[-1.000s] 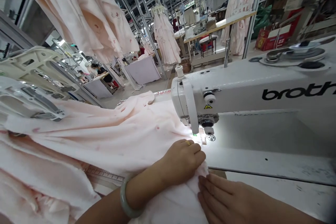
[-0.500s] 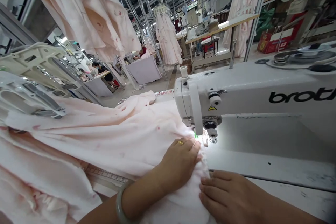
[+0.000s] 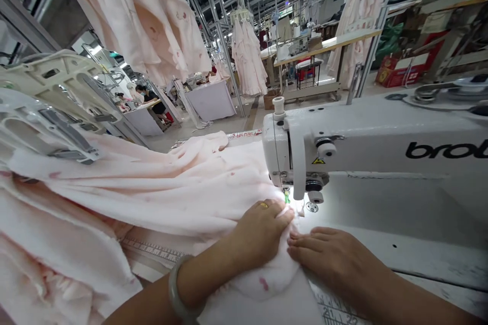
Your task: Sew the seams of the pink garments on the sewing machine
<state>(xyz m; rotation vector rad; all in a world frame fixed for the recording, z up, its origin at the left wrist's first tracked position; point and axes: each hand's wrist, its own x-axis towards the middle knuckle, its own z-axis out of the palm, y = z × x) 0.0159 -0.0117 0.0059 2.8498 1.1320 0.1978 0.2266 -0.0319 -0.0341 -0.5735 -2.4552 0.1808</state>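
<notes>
A pale pink fabric with small red marks lies heaped across the sewing table and runs under the needle of a white sewing machine. My left hand, with a gold ring and a jade bangle on the wrist, rests curled on the fabric just left of the needle, its fingertips pressing the cloth. My right hand lies flat on the fabric edge just in front of the needle, fingers stretched out and close together, touching the left hand's fingertips.
A measuring tape printed on the table shows at the bottom. White plastic hanger frames stand at the left. Pink garments hang overhead. Other work tables and seated people are farther back.
Both hands have slid forward with the fabric toward the needle. My right hand moved up beside the left, and the view shifted left, so the machine sits further right.
</notes>
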